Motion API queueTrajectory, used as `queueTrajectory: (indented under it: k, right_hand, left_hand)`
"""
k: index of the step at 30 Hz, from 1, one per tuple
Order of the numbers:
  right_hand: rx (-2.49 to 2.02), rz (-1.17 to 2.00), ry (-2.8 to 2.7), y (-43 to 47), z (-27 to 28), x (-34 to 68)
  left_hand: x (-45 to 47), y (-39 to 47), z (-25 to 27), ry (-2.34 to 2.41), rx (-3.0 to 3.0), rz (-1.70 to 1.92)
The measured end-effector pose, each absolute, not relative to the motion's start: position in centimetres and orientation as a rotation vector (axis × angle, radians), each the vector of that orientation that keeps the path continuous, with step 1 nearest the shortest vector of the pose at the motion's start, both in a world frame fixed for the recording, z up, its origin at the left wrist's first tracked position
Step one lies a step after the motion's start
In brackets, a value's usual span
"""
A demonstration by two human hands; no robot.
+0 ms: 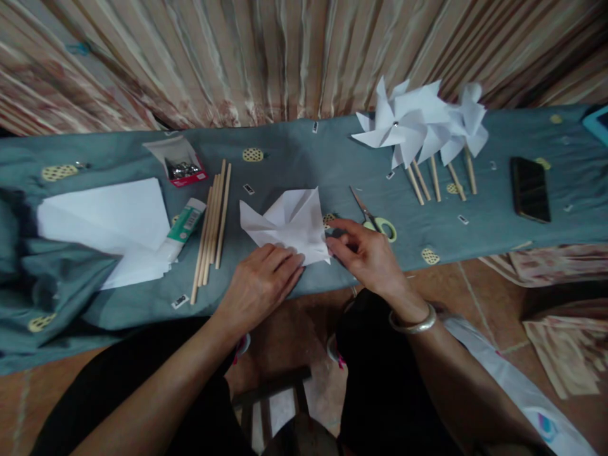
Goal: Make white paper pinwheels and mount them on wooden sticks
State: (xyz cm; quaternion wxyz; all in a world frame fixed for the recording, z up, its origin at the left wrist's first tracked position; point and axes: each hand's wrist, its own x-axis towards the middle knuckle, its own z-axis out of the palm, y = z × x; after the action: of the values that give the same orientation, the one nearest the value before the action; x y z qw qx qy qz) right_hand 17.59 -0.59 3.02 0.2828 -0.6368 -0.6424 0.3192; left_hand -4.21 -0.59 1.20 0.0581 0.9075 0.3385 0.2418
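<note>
white paper [304, 218], creased and with several raised corners, lies on the blue-green cloth [294, 158] near its front edge, right before the person. the left hand [266, 272] rests on the lower edge of the paper, its fingers laid side by side over it; i cannot tell whether the thumb grips from beneath. the right hand [354, 247] is at the paper's right edge, forefinger and thumb drawn close together, the other fingers curled in; whether the edge is pinched between them is too small to tell. a bangle [418, 324] circles the right wrist.

just beyond the right hand lie the scissors [373, 218], green-handled, tips pointing away to the upper left. farther back on that side, pinwheels [411, 114] of white paper overlap in a cluster, five pale sticks showing below them, and a dark phone [531, 190] lies to their right.

left of the paper, a row of loose wooden rods [213, 228] lies at a slant. beside them a green and white tube [185, 221] rests partly on a pile of white sheets [118, 215], and bunched cloth covers one corner of the pile. behind the tube, an open red box [190, 180] holds shiny metal bits [182, 170].
</note>
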Motion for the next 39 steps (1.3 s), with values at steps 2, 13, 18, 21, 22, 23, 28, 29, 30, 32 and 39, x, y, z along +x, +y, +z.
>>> queueTrajectory:
  k: [2,13,18,21,22,23,28,29,30,32,39]
  right_hand:
    - [-1.663,0.724,-1.756,-0.6,3.3,17.9]
    - [-1.282,0.996,-1.762,-0.3,2.0,16.6]
    - [-1.372,0.83,-1.804,-0.3,1.8,15.7]
    - [-1.44,0.687,-1.851,-0.4,1.8,15.1]
    - [-1.46,0.65,-1.865,-0.5,1.9,15.0]
    - [-1.474,0.619,-1.878,-0.6,1.9,14.9]
    - [-1.477,0.548,-1.934,-0.8,2.1,14.7]
    - [-1.468,0.542,-1.941,-0.8,2.1,14.7]
    - [-1.46,0.539,-1.947,-0.8,2.1,14.7]
    - [-1.447,0.544,-1.953,-0.9,2.1,14.7]
    - [-1.429,0.534,-1.993,-1.0,2.2,14.7]
  left_hand:
    - [-4.4,-0.6,1.2,1.019,2.731,0.761]
    - [-4.6,-1.2,1.6,1.032,2.555,0.789]
    - [-4.7,-1.5,1.3,1.096,2.48,0.791]
    - [-4.7,-1.6,1.1,1.043,2.471,0.779]
    - [-4.7,-1.7,1.0,1.032,2.463,0.782]
    - [-4.7,-1.7,0.9,1.029,2.451,0.789]
    - [-4.6,-1.7,0.9,1.046,2.402,0.807]
    - [-4.5,-1.6,0.9,1.05,2.393,0.813]
    - [-4.5,-1.6,1.0,1.053,2.383,0.825]
    - [-4.4,-1.5,1.1,1.059,2.354,0.848]
    - [-4.3,-1.3,1.2,1.123,2.28,0.831]
